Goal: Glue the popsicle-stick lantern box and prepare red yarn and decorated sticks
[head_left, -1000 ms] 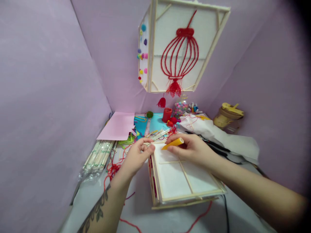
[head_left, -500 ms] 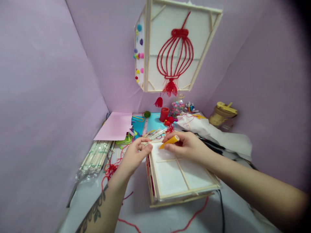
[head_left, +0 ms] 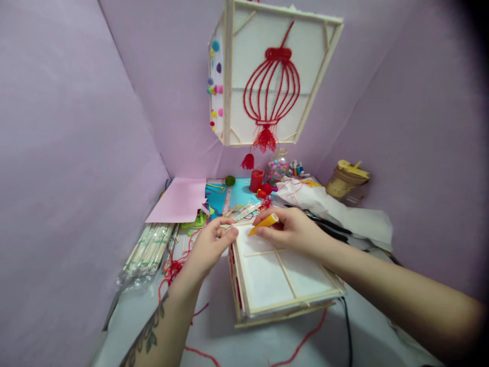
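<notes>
A box-shaped paper lantern (head_left: 264,283), framed in thin wooden sticks, lies on its side in front of me with a white panel facing up. At its far left corner, my left hand (head_left: 214,243) pinches the frame between thumb and fingers. My right hand (head_left: 292,229) holds a yellow marker (head_left: 266,222), its tapered tip down at the white panel near that same corner. Whether the tip touches the paper I cannot tell. Sticks form a cross on the panel, partly covered by my right hand.
A finished lantern (head_left: 267,76) with a red yarn design hangs above the table. Pink paper (head_left: 179,200) and bagged sticks (head_left: 148,250) lie at left, with red yarn (head_left: 173,267) nearby. Behind stand a red roll (head_left: 256,180) and a pompom jar (head_left: 276,172). White paper (head_left: 344,216) lies at right.
The whole view has shifted slightly, so everything sits a little further left. Both hands keep their hold, and the marker stays by the same corner.
</notes>
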`<state>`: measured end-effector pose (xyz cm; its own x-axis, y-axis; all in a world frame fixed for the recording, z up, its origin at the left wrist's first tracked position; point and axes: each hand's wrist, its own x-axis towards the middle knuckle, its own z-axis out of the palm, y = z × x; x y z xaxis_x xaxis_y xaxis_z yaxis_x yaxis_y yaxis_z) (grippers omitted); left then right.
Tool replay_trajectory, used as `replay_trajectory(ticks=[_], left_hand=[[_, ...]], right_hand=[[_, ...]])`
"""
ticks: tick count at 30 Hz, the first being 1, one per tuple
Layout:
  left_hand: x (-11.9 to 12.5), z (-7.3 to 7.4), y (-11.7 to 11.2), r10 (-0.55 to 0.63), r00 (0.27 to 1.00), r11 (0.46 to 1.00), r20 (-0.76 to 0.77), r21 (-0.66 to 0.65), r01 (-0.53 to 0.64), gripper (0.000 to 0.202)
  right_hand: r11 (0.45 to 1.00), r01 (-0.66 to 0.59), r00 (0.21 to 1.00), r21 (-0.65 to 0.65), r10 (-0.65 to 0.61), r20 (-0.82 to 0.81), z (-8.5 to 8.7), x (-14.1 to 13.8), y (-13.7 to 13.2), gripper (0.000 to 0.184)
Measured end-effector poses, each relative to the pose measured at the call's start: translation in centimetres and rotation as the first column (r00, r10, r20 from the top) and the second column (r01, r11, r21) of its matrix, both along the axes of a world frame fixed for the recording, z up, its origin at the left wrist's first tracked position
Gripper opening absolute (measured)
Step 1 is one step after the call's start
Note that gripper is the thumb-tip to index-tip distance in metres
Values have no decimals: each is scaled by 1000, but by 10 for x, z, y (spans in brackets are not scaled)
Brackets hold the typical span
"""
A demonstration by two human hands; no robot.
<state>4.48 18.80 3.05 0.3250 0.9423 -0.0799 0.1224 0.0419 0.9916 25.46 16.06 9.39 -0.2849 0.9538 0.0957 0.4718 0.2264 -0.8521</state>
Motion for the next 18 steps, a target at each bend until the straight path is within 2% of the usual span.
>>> replay_trajectory(ticks=[18], left_hand=[[0,-1,0,-8,1000,1000,14,24,8,44]], right_hand=[[1000,26,999,-17,-27,-18,2,3,-1,12]])
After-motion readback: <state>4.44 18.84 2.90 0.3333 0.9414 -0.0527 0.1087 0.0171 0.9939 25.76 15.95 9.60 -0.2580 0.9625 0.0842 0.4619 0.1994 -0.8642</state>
